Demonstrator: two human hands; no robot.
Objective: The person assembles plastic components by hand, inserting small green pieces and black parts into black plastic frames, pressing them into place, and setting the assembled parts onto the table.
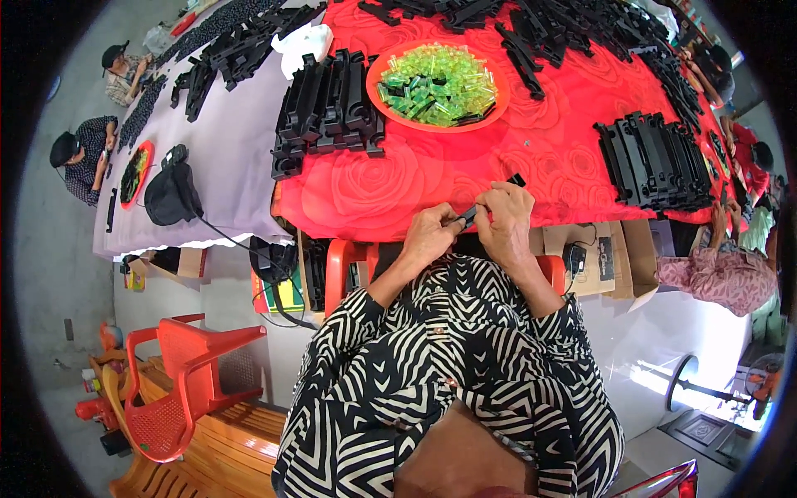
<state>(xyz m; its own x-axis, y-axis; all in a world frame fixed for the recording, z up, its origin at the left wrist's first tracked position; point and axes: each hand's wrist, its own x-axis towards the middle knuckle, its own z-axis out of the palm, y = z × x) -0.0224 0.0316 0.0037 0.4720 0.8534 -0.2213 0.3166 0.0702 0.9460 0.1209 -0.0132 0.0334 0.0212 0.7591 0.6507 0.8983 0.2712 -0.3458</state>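
Bright; glare on right-hand floor [716,347]; edges bent.

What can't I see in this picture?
In the head view:
The middle of the black piece: hidden by the left grip and right grip.
The bottom of the red plate: covered by green pieces.
The farthest black parts: cut off by the upper edge.
What the red-shirted person holds: too small.

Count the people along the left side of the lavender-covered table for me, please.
2 in view: the nearer person is beside a round red tray; the farther person is higher up the picture. Others may be hidden.
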